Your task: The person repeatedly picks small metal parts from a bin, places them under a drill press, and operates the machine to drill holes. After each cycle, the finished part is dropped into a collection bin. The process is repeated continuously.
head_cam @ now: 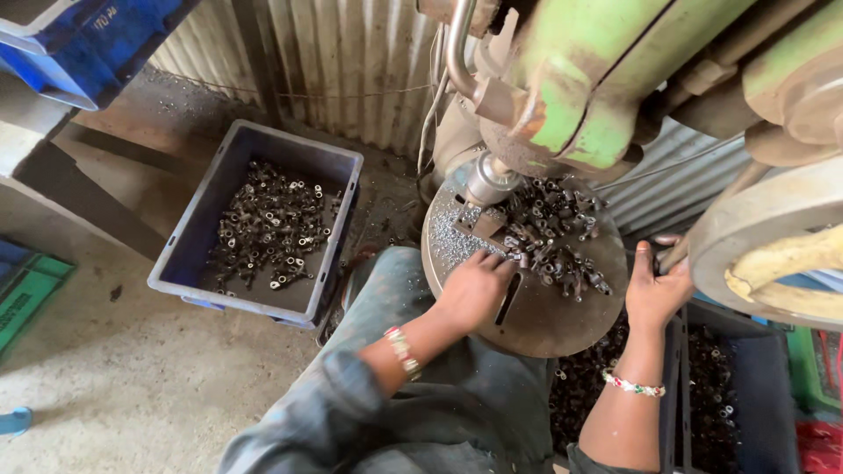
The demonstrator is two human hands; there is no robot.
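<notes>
Denim-clad knees and rolled sleeves fill the near foreground; a beaded band circles each wrist. Left hand [474, 285] rests knuckles-up on the round steel desk [536, 320], fingers curled around one small metal fitting [512, 257] at the edge of the loose heap of fittings [553, 237], just beside the chuck [486, 182]. Right hand [656, 288] is wrapped around the feed lever [680, 250] beside the pale handwheel [773, 233]. Metal swarf [452, 241] dusts the plate. Further left, a grey crate [338, 224] on the floor holds more fittings. Behind stand the green press body [597, 79] and corrugated wall [351, 61].

Risk, as judged: bare fingers sit very near the spindle; a lever pull before they clear could pinch or cut. Swarf could also nick skin, and the loose heap may slide under the tool.
</notes>
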